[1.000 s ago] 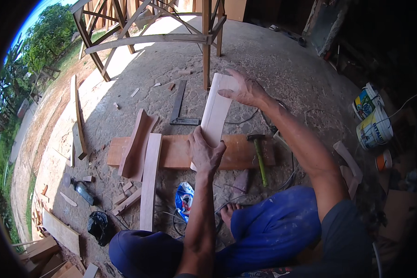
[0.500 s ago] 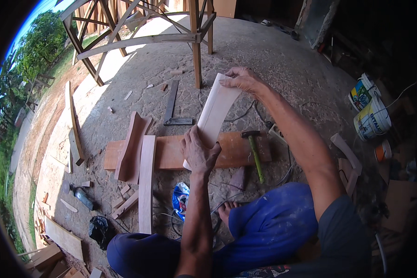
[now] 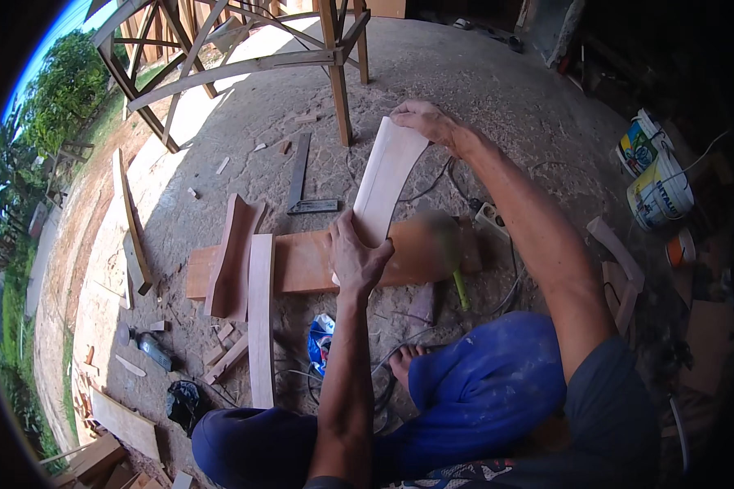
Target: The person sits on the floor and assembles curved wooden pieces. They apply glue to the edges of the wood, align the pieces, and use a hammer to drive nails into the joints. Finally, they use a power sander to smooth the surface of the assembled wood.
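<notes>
A pale, curved wooden board (image 3: 386, 181) is held up at a slant between my two hands, above a thick reddish-brown plank (image 3: 310, 259) on the ground. My left hand (image 3: 359, 259) wraps round its lower end, thumb on one side and fingers on the other. At the upper end my right hand (image 3: 424, 122) grips the top edge. Left of my left hand, a long pale curved strip (image 3: 261, 318) leans across the plank, beside a reddish curved wooden piece (image 3: 230, 259). A hammer with a green handle (image 3: 460, 287) lies on the plank's right part, its head blurred.
Beyond the plank lies a carpenter's square (image 3: 300, 175). A wooden frame on legs (image 3: 339, 102) stands farther off. An angle grinder (image 3: 151, 349) and wood scraps are at left. Paint buckets (image 3: 661, 191) stand at right, with a power socket (image 3: 489, 214) and cable nearer.
The board has tilted slightly, showing more of its broad face, and its upper end has risen a little with my right hand. My left hand has shifted slightly right. Both hands keep their grip.
</notes>
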Demonstrator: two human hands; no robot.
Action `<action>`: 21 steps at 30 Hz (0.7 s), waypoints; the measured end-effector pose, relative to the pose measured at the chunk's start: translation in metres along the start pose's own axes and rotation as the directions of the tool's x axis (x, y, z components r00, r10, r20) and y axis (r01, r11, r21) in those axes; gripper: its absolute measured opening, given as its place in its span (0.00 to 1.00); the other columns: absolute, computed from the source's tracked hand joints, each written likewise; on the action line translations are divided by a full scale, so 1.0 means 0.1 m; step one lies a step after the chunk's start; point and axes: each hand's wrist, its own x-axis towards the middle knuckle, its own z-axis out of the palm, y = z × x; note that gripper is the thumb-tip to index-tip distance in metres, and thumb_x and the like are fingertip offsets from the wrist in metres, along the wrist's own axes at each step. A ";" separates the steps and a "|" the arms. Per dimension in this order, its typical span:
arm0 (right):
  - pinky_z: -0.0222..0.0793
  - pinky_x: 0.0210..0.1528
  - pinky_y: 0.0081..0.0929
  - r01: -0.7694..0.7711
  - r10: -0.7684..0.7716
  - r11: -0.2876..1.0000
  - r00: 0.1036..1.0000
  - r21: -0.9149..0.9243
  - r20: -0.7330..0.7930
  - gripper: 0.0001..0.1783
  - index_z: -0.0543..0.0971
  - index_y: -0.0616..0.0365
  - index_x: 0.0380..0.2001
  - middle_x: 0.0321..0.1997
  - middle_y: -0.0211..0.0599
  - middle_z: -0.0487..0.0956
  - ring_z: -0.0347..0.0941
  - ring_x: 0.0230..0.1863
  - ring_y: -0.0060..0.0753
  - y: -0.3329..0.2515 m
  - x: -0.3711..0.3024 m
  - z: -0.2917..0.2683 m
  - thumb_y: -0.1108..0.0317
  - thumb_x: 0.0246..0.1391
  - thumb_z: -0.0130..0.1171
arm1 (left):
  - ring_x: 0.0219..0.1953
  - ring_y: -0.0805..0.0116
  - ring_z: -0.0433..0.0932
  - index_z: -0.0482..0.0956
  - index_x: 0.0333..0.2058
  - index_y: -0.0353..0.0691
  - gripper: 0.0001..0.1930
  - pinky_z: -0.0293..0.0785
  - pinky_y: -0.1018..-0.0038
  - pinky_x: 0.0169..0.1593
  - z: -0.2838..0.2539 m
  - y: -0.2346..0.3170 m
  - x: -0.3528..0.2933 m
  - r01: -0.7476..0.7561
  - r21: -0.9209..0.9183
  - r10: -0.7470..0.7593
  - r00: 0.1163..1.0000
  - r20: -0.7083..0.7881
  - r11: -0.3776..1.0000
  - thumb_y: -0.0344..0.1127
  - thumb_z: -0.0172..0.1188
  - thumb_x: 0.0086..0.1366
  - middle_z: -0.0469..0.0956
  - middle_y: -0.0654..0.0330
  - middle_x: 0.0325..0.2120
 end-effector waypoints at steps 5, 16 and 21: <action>0.65 0.67 0.37 0.168 -0.162 0.966 0.986 0.198 -0.050 0.40 0.64 0.53 0.72 0.65 0.49 0.74 0.70 0.66 0.40 0.45 -0.25 0.20 0.48 0.63 0.61 | 0.58 0.46 0.68 0.69 0.60 0.41 0.38 0.59 0.53 0.65 -0.28 -0.33 0.31 -0.224 0.365 0.244 0.970 -0.008 0.904 0.35 0.68 0.47 0.71 0.51 0.56; 0.75 0.56 0.37 0.173 -0.185 0.982 0.963 -0.075 -0.197 0.36 0.65 0.43 0.69 0.51 0.45 0.80 0.79 0.53 0.39 1.48 -1.00 1.16 0.69 0.58 0.61 | 0.54 0.53 0.68 0.68 0.62 0.47 0.35 0.60 0.54 0.61 -0.26 -0.96 0.13 -0.507 0.594 0.436 0.858 0.273 0.625 0.32 0.61 0.51 0.70 0.60 0.55; 0.76 0.53 0.40 0.167 -0.196 0.974 0.961 -0.154 -0.194 0.34 0.68 0.40 0.68 0.48 0.46 0.82 0.82 0.49 0.45 1.75 -1.02 1.34 0.67 0.58 0.62 | 0.57 0.54 0.66 0.67 0.64 0.50 0.36 0.59 0.55 0.62 -0.22 -1.22 -0.02 -0.541 0.590 0.429 0.840 0.333 0.600 0.33 0.60 0.54 0.69 0.61 0.58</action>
